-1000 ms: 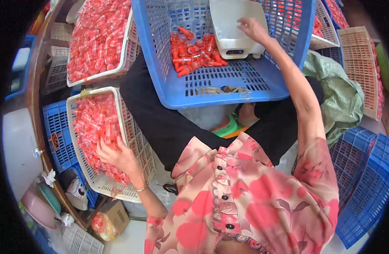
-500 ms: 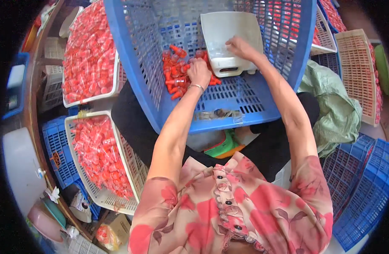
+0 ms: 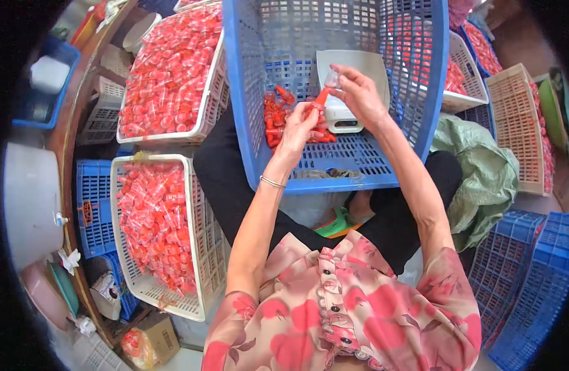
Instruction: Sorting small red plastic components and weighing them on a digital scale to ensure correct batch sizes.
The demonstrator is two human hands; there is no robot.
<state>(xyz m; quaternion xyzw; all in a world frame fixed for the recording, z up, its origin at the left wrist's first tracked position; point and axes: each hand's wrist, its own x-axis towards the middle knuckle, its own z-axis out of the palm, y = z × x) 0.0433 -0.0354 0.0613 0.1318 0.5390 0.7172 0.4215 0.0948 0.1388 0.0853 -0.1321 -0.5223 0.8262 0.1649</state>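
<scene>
My left hand [image 3: 300, 123] pinches a small red cone-tipped piece [image 3: 322, 97], its point up, over the blue crate [image 3: 334, 182]. Close beside it, my right hand [image 3: 362, 99] holds a small clear plastic cap [image 3: 332, 78] between thumb and fingers; the cap is just above the red tip, and I cannot tell whether they touch. Inside the crate, to the left, lies a pile of similar red pieces [image 3: 275, 120]. A white plastic tray-like item [image 3: 371, 71] with a slot in its front stands behind my hands, partly hidden by the right one.
Two white crates heaped with red, clear-capped pieces stand at left, one far [image 3: 173, 74] and one near [image 3: 157, 216]. A green sack [image 3: 476, 167] lies to the right by a beige crate [image 3: 513, 123]. Stacked blue crates [image 3: 519, 278] fill the lower right.
My left hand has risen from the red pile with one piece. My right hand has come from the white item toward it, holding a clear cap. The view has shifted, moving the crate rightward.
</scene>
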